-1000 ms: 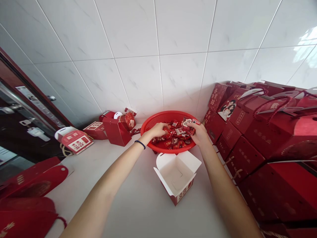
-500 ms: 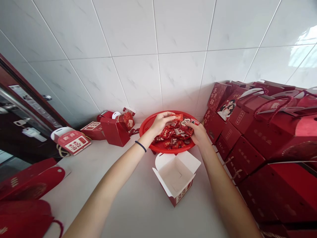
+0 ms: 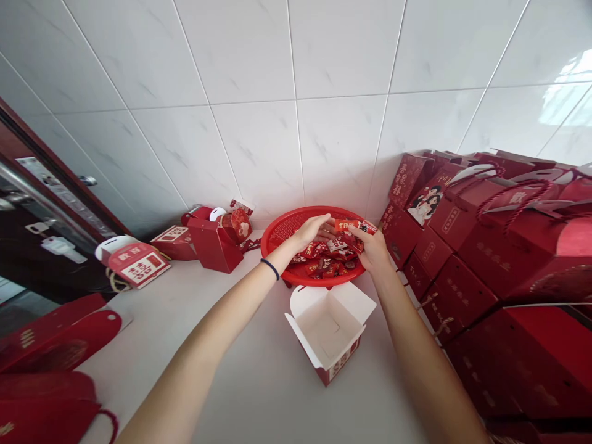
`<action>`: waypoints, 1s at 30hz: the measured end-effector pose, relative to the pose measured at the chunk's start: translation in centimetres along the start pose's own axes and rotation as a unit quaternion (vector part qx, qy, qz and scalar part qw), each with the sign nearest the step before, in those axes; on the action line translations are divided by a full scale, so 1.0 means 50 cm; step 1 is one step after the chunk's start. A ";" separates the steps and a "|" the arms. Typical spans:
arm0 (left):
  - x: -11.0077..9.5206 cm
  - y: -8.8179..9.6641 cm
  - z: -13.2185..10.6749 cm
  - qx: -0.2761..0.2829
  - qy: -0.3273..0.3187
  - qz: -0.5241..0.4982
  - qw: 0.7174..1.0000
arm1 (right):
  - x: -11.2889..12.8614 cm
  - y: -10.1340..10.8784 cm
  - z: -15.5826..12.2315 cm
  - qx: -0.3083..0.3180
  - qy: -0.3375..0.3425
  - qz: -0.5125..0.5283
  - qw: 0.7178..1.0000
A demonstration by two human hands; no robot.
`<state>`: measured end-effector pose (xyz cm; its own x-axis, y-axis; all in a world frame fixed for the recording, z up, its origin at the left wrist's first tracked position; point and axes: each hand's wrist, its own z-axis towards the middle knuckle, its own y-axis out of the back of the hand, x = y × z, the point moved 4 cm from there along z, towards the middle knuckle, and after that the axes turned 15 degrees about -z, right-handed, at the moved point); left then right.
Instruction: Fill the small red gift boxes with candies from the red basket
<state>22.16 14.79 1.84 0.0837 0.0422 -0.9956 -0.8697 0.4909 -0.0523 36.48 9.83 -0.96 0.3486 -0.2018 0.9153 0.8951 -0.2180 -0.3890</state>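
Note:
Both my hands are over a round red basket (image 3: 277, 231) full of several small red-wrapped sweets (image 3: 324, 265). My right hand (image 3: 374, 251) is closed on a few red sweet packets (image 3: 354, 226), held above the basket's right side. My left hand (image 3: 311, 229) reaches across to those packets, its fingers touching the nearest one; whether it grips it I cannot tell. Just in front of the basket stands an open red gift box (image 3: 329, 330) with white flaps and a white, empty inside.
Stacked red gift boxes with rope handles (image 3: 499, 246) fill the right side. More red boxes (image 3: 213, 243) and a red-and-white box (image 3: 136, 265) lie at the left by the tiled wall. Flat red box blanks (image 3: 50, 345) are at lower left beside a dark door (image 3: 28, 246).
My left hand lifted a red sweet out of the basket and carried it right to the packets in my right hand. The right hand rose slightly.

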 end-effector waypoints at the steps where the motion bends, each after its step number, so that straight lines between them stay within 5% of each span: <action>1: 0.005 0.003 -0.002 0.014 0.040 0.009 0.999 | 0.000 0.000 0.000 -0.003 -0.003 0.000 1.000; 4: 0.024 -0.003 -0.017 0.123 0.157 0.085 0.976 | 0.000 -0.001 0.000 -0.004 -0.011 0.000 1.000; 7: 0.047 -0.010 -0.032 0.224 0.239 0.215 0.920 | 0.001 -0.003 -0.001 -0.007 -0.008 0.000 1.000; 11: 0.060 0.017 -0.016 0.152 0.215 0.386 0.884 | 0.001 -0.003 -0.001 -0.006 -0.006 0.000 1.000; 14: 0.057 0.030 -0.010 0.133 0.187 0.413 0.881 | 0.001 -0.002 0.000 -0.008 -0.010 0.002 1.000; 17: 0.050 0.012 -0.016 0.189 0.152 0.389 0.889 | 0.000 -0.002 0.001 -0.011 -0.010 -0.007 1.000; 21: 0.071 -0.026 -0.033 0.302 0.141 0.400 0.854 | -0.001 -0.004 -0.001 -0.008 -0.010 -0.007 1.000; 30: 0.091 0.029 -0.009 0.128 0.112 0.489 0.855 | 0.002 -0.002 -0.003 0.005 -0.009 -0.007 1.000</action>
<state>21.09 15.30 -2.79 -0.7434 0.3882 -0.5446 -0.3322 0.4924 0.8045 36.38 9.70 -0.86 0.3398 -0.1823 0.9226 0.9030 -0.2110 -0.3743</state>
